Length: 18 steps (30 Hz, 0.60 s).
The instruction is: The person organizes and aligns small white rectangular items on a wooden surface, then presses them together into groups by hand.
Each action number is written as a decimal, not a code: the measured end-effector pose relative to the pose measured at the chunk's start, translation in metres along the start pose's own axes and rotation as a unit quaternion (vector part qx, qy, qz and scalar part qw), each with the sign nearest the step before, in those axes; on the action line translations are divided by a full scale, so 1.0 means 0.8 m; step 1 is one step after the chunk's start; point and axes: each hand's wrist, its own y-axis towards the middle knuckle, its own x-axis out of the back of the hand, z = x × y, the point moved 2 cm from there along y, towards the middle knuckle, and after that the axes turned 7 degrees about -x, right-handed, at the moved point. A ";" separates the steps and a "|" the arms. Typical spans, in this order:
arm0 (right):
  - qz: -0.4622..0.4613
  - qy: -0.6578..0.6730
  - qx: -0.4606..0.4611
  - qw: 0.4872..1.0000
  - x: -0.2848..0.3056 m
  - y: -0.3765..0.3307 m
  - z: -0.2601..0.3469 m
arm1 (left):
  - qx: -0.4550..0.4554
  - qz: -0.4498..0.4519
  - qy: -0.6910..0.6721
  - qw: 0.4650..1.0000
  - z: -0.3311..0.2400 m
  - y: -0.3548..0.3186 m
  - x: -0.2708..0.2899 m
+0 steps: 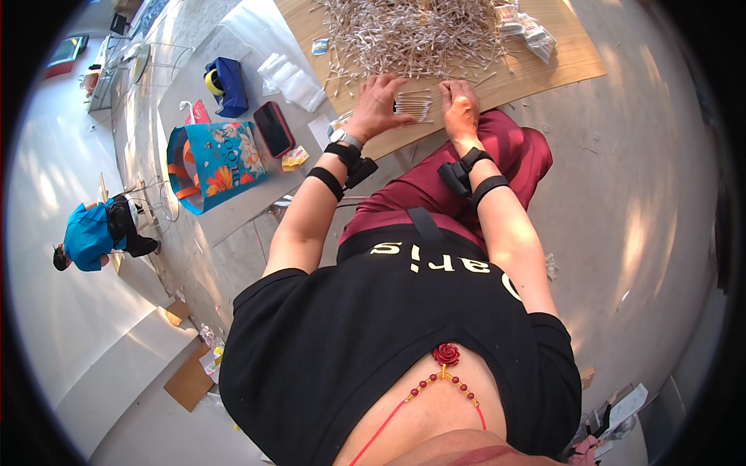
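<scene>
Head view: left hand (378, 102) spread, fingers curved, fingertips touching small bundle of cotton swabs (413, 106) on wooden board (559, 58); right hand (460, 106) loosely curled w/ fingers down at bundle's other end; big swab pile (412, 35) just beyond; phone (273, 128) & floral bag (214, 161) off to left.

A small bundle of sticks (413, 106) lay on a board (571, 58) between both hands, a large stick pile (412, 31) behind, a bag (211, 161) left.

black short-sleeved shirt (388, 326), maroon trousers (466, 179), black wrist straps (342, 167), and a red bead necklace (444, 365) with a rose.
</scene>
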 end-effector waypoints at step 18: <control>0.023 -0.010 0.038 0.999 0.004 -0.008 0.003 | 0.055 -0.067 -0.006 0.996 -0.014 -0.022 -0.044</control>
